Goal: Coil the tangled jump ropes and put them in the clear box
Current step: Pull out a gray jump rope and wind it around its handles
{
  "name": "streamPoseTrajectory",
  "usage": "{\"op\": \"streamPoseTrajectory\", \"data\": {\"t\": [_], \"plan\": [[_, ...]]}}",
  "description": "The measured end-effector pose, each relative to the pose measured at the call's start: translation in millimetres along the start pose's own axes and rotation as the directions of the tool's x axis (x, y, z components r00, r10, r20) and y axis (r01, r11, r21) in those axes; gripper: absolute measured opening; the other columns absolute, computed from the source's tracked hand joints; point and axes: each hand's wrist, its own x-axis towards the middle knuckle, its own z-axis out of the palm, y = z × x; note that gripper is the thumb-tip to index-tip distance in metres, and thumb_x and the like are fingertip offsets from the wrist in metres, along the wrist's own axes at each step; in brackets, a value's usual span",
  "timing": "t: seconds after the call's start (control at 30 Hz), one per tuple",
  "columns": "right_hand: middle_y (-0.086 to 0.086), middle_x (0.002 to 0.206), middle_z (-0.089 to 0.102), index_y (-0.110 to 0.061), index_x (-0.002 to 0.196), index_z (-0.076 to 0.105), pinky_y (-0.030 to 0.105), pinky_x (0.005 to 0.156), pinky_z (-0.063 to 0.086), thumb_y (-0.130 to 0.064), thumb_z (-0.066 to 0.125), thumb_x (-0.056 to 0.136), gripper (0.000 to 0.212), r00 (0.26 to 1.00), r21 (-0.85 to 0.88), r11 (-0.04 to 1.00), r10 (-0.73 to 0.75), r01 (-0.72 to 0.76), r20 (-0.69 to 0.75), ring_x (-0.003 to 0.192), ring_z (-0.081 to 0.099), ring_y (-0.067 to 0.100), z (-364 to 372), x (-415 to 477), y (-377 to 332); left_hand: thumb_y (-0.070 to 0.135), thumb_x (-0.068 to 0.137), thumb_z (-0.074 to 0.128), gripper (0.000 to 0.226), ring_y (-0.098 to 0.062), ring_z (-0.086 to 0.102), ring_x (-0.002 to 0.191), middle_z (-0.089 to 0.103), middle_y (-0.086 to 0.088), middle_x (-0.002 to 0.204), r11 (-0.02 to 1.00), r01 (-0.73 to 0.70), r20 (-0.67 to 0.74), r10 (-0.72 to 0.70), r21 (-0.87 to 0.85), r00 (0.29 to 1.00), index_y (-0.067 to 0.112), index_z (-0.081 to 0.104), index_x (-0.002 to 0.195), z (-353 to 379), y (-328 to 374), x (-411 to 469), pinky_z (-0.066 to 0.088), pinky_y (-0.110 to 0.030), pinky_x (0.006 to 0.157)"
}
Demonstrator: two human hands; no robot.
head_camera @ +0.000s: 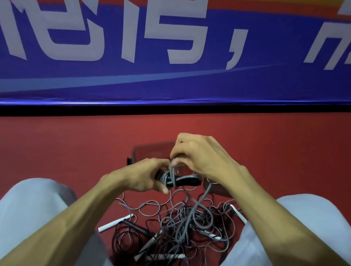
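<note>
Hands (143, 178) around thin grey cord (201, 198)

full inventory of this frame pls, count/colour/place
rope pile: one tangle, count of ropes unclear, grey and black cords, floor between the knees
white handles: at least four, some striped, scattered in the pile
held rope: one, grey cord with dark handles, in both hands above the pile
clear box: one, see-through, on the floor behind the hands, mostly hidden
floor: red
banner: one, blue with white characters, along the far wall
knees: two, pale trousers, either side of the pile
left hand: gripping the bundle
right hand: fingers pinching the cord
</note>
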Motion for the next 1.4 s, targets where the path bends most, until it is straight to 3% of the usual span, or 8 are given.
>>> {"op": "streamPoseTrajectory", "data": {"t": [0.13,0.27,0.4,0.53,0.8,1.03,1.2,1.4], "plan": [[-0.011,0.078,0.061,-0.024,0.075,0.071,0.028,0.063,0.039,-0.056,0.077,0.067,0.034,0.956,0.102,0.952,0.293,-0.289,-0.028,0.073,0.054,0.010,1,2,8,0.036,0.075,0.078,0.047,-0.016,0.064,0.105,0.069,0.007,0.109,0.997,-0.063,-0.001,0.063,-0.043,0.998,0.040,0.055,0.116,3,6,-2,0.049,-0.045,0.096],[-0.009,0.061,0.064,-0.021,0.067,0.072,0.027,0.061,0.049,-0.049,0.085,0.060,0.032,0.874,0.345,0.812,0.483,-0.470,0.053,0.061,0.057,0.005,2,5,12,0.064,0.071,0.073,0.066,-0.005,0.064,0.106,0.067,0.013,0.116,0.990,-0.082,-0.036,0.078,-0.118,0.996,0.039,0.052,0.128,2,20,-8,0.051,-0.037,0.096],[-0.004,0.067,0.067,-0.013,0.076,0.075,0.025,0.064,0.047,-0.031,0.087,0.065,0.024,0.812,0.616,0.576,0.551,-0.538,0.194,0.062,0.058,0.006,-1,6,20,0.053,0.077,0.074,0.041,-0.011,0.060,0.070,0.066,0.004,0.084,0.959,-0.098,-0.123,0.067,-0.266,0.990,0.026,0.060,0.105,-4,26,-12,0.052,-0.033,0.065],[0.008,0.075,0.069,-0.003,0.088,0.072,0.027,0.061,0.051,-0.021,0.079,0.074,0.023,0.775,0.808,0.241,0.520,-0.538,0.361,0.065,0.063,0.017,-6,4,23,0.035,0.080,0.071,0.024,-0.010,0.059,0.080,0.065,0.005,0.085,0.894,-0.139,-0.165,0.074,-0.425,0.983,0.020,0.063,0.096,-11,35,-15,0.047,-0.030,0.076],[0.004,0.067,0.054,-0.004,0.086,0.063,0.016,0.041,0.026,-0.003,0.049,0.096,0.017,0.797,0.894,-0.014,0.448,-0.448,0.406,0.047,0.038,0.007,-2,10,25,0.012,0.089,0.054,0.015,-0.011,0.059,0.066,0.063,0.001,0.078,0.697,-0.179,-0.321,-0.077,-0.694,0.944,0.014,0.063,0.102,-18,43,-16,0.047,-0.024,0.059],[0.002,0.067,0.057,-0.002,0.104,0.067,0.014,0.040,0.031,-0.011,0.053,0.097,0.018,0.842,0.835,0.219,0.340,-0.505,0.420,0.044,0.040,0.008,-7,10,21,0.009,0.091,0.044,0.048,-0.017,0.061,0.064,0.066,-0.005,0.090,0.453,-0.194,-0.311,-0.202,-0.870,0.929,0.038,0.054,0.127,-28,39,-12,0.054,-0.036,0.065],[-0.007,0.052,0.058,-0.018,0.086,0.069,0.015,0.044,0.040,-0.027,0.066,0.090,0.011,0.875,0.419,0.768,0.421,-0.485,0.241,0.040,0.056,0.009,-8,6,19,0.007,0.092,0.049,0.033,-0.016,0.060,0.066,0.066,-0.002,0.081,0.459,-0.217,-0.363,-0.256,-0.862,0.896,0.025,0.069,0.111,-30,39,-13,0.056,-0.035,0.066],[-0.004,0.079,0.066,-0.020,0.091,0.066,0.024,0.061,0.043,-0.034,0.074,0.081,0.018,0.834,0.178,0.843,0.429,-0.507,0.347,0.072,0.061,0.013,-6,0,25,0.011,0.088,0.061,0.006,-0.016,0.061,0.053,0.063,-0.002,0.070,0.557,-0.142,-0.425,-0.419,-0.818,0.803,0.014,0.064,0.092,-28,29,-7,0.052,-0.030,0.058]]}}
